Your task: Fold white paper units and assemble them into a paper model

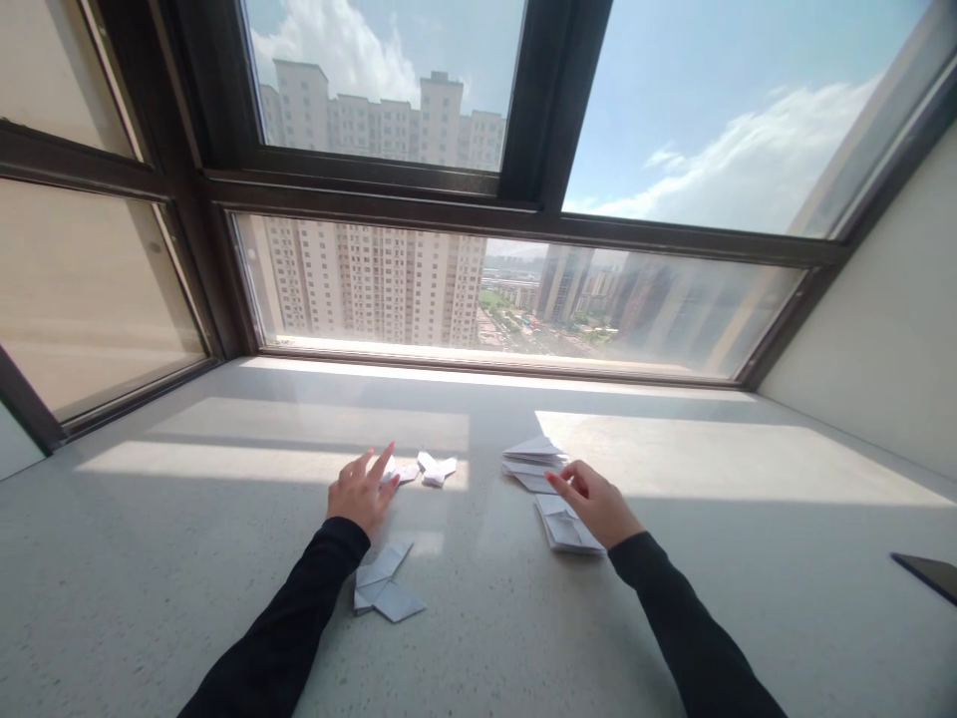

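Note:
My left hand (pixel 364 491) rests on the pale stone sill (pixel 224 558) with its fingers stretched out, the fingertips touching a small folded white paper piece (pixel 406 471). Just right of it lies another folded paper piece (pixel 437 469). A folded paper shape (pixel 386 581) lies beside my left wrist. My right hand (pixel 596 505) lies over a stack of folded white papers (pixel 566 533), fingers bent and pointing left, touching the top sheet. Beyond it sits a second pile of folded papers (pixel 532 462). Both arms wear black sleeves.
A wide window with dark frames (pixel 523 214) runs along the far edge of the sill, showing tall buildings. A white wall (pixel 882 329) closes the right side. A dark flat object (pixel 931 575) lies at the right edge.

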Demonstrator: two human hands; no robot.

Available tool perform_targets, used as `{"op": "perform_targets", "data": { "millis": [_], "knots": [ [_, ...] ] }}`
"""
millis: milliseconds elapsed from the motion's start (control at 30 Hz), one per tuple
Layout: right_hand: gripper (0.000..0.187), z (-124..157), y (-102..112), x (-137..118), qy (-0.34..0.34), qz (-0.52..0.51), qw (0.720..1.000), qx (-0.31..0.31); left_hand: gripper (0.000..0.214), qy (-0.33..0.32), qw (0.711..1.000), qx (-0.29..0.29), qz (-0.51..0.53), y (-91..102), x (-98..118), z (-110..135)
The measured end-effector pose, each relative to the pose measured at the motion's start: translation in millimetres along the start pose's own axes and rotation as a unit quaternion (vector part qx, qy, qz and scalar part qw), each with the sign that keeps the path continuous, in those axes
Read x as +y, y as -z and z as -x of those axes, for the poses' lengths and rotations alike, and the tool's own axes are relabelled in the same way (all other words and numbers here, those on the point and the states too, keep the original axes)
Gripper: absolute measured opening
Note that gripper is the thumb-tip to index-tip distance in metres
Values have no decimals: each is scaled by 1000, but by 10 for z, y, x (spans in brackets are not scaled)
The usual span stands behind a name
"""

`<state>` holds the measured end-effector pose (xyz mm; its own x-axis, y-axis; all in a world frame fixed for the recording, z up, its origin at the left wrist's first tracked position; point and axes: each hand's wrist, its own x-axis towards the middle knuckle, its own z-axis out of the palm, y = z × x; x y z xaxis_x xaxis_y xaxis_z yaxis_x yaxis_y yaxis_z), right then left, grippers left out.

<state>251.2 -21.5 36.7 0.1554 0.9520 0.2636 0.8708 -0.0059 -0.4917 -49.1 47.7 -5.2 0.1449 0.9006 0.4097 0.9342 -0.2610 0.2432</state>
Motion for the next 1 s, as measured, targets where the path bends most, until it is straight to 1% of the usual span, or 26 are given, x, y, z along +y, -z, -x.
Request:
{"op": "perform_targets", "data": {
  "millis": [67,100,133,200,267,300,367,433,467,500,567,600,633,667,733,800,833,867,933,1000],
  "knots": [
    [38,152,-226,-388,103,-29,994,-38,39,-14,999,-48,-18,-74,36,29],
    [37,248,-358,-576,171,-33,983,-56,36,-20,997,-70,-23,-101,56,45],
    [38,349,-489,-745,237,-28,968,-79,34,-22,996,-84,-25,-121,72,58],
    [54,529,-711,-992,339,-24,931,-131,31,-28,995,-89,-22,-139,82,71],
    [63,633,-841,-1102,380,-31,907,-177,28,-30,998,-63,-7,-137,70,65],
    [62,651,-869,-1112,386,-33,902,-192,27,-28,998,-48,1,-132,59,58],
    [49,633,-869,-1081,377,-29,903,-205,26,-12,1000,-20,7,-125,34,43],
    [36,582,-837,-1025,349,-20,916,-197,28,16,1000,4,3,-129,6,36],
    [36,559,-821,-998,329,-15,926,-183,32,26,1000,9,6,-136,-8,35],
    [41,542,-811,-974,308,-13,937,-165,36,34,999,9,16,-144,-24,36],
    [62,528,-807,-938,271,-17,953,-133,45,35,998,0,55,-160,-58,34],
    [69,529,-810,-925,259,-24,957,-127,48,34,996,-2,80,-166,-75,31],
    [70,531,-813,-916,249,-35,959,-130,52,34,994,3,106,-169,-90,26],
    [64,533,-814,-911,239,-50,960,-139,54,38,990,16,134,-167,-103,20],
    [44,528,-803,-906,209,-92,961,-155,55,52,976,57,203,-148,-106,7],
    [31,505,-778,-902,167,-144,964,-150,53,75,946,90,302,-110,-65,2],
    [26,486,-764,-895,146,-176,963,-143,52,89,924,89,360,-85,-26,7],
    [22,463,-751,-885,129,-213,959,-134,51,103,898,72,421,-59,26,19],
    [16,412,-736,-853,106,-293,943,-122,51,118,838,2,533,-10,156,63],
    [13,365,-736,-811,96,-362,919,-124,53,113,783,-81,606,28,297,131]
  ]
}}
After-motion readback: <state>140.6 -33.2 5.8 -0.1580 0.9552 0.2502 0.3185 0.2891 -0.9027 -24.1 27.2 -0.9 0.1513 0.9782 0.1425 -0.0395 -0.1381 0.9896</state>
